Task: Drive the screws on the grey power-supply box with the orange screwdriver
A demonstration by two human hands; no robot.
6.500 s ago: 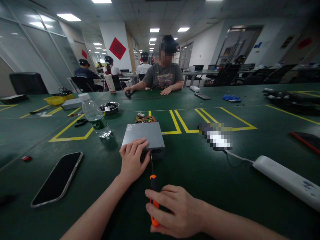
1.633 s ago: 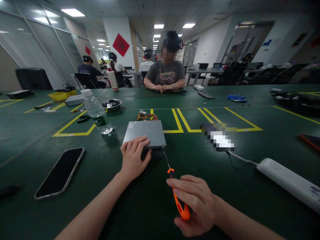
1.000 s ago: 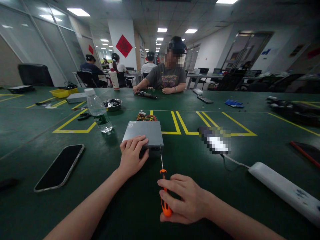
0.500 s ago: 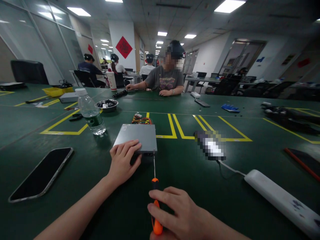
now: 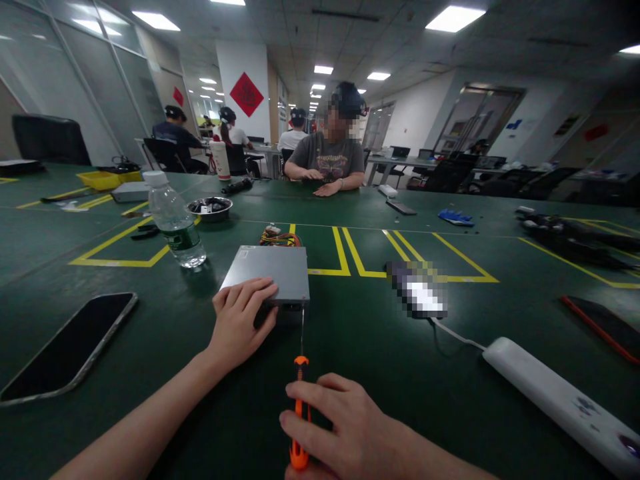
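A grey metal computer power supply [image 5: 273, 270] lies on the green table, its bundle of coloured cables [image 5: 279, 237] behind it. My left hand [image 5: 243, 320] grips its near left corner, fingers across the top and thumb against the front face. In my right hand [image 5: 337, 420] is an orange and black screwdriver [image 5: 300, 400], held around the handle by thumb and fingers. Its thin shaft points away from me, and the tip meets the front face near the right corner. Whether the tip sits in a screw is too small to tell.
Left of the power supply stand a water bottle [image 5: 175, 223] and a metal bowl [image 5: 210, 209] of small parts. A dark phone [image 5: 67, 347] lies at left. On the right are a lit, blurred-out phone [image 5: 417, 293] and a white power strip [image 5: 555, 400]. A person [image 5: 327, 157] sits opposite.
The screwdriver tip has shifted from the middle of the front face to near its right corner. My left hand stays on the power supply. The person opposite has set down a black tool.
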